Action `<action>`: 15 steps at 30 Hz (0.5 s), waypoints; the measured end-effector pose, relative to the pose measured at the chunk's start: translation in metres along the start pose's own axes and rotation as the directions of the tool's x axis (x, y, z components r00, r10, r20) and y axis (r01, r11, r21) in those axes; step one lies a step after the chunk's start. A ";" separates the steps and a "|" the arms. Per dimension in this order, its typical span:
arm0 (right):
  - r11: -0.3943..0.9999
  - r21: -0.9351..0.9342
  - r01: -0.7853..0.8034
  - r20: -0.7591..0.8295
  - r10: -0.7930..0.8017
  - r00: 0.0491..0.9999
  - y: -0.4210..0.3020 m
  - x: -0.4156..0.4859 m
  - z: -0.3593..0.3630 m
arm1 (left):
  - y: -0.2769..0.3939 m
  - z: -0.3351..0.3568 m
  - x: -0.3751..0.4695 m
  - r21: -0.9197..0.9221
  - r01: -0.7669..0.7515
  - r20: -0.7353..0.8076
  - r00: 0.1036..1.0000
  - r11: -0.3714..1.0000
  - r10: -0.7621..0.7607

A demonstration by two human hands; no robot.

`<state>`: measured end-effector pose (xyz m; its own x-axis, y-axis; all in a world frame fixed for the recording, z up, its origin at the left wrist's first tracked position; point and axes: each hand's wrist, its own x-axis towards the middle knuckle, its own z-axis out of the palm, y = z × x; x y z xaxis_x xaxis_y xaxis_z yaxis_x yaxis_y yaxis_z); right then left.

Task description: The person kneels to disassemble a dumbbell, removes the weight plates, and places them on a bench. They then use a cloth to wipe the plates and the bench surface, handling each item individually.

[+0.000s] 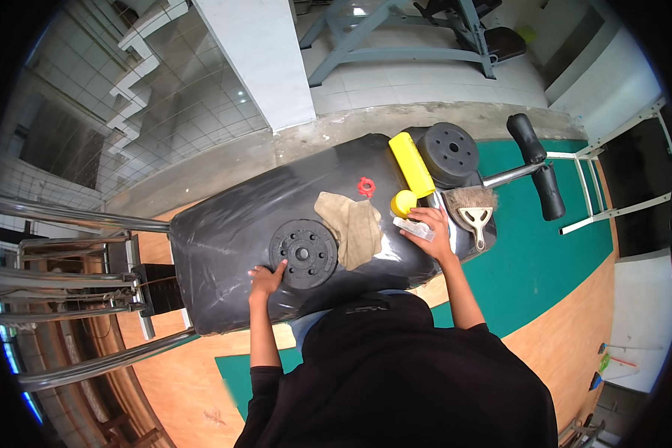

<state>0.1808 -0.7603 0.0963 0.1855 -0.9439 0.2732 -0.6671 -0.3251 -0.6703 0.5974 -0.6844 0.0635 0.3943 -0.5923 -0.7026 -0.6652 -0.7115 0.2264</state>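
Observation:
My left hand [266, 281] is spread on the black padded bench [229, 235], its thumb on the edge of a black weight plate [302, 254] that lies flat. My right hand [434, 232] has its fingers around a clear plastic piece [415, 228]. Just beyond those fingertips is a round yellow cap-like object [404, 203]; whether it joins the clear piece cannot be told. A beige cloth [354, 232] lies crumpled between my hands, partly against the plate. Above it sits a red star-shaped collar nut [365, 187].
A yellow container [411, 165] lies beside more black plates [451, 152] at the bench's right end. A wide bristle brush [474, 215] rests near the right edge. Foam rollers [526, 137] stick out beyond it. Chrome bars [78, 213] run from the left end. A white pillar [257, 56] stands behind.

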 end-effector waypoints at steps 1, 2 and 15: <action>0.998 -0.062 0.006 -0.002 -0.006 1.000 -0.001 -0.003 0.002 | -0.001 0.002 0.002 0.000 -0.002 -0.006 1.000 1.000 0.002; 0.997 -0.073 0.014 -0.027 -0.017 0.999 -0.002 -0.004 0.004 | -0.002 0.003 0.003 0.001 -0.005 -0.013 1.000 1.000 0.005; 0.968 0.197 -0.154 -0.115 0.179 0.977 -0.005 -0.104 0.030 | 0.006 -0.001 -0.005 -0.040 -0.017 -0.095 0.995 0.999 0.013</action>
<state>0.1863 -0.6622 0.0502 -0.0211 -0.9739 0.2262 -0.5324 -0.1805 -0.8270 0.5919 -0.6864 0.0693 0.4442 -0.6348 -0.6322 -0.6462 -0.7158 0.2648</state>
